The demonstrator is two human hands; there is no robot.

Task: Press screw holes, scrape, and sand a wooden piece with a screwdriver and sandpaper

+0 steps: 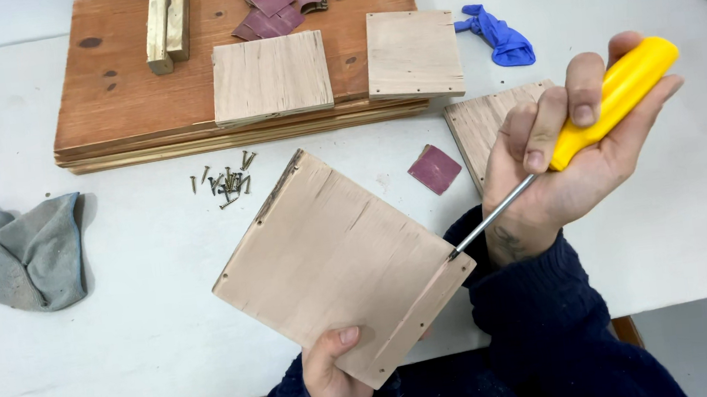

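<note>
A: Screwdriver (575,136) orientation?
B: Long axis diagonal; tip points near-left onto the wooden panel (338,261) edge. Right hand (572,158) grips the yellow handle; left hand (337,371) clamps the panel's near edge.

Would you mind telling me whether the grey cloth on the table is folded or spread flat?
Neither: the grey cloth lies crumpled at the table's left edge, with bunched creases.
</note>
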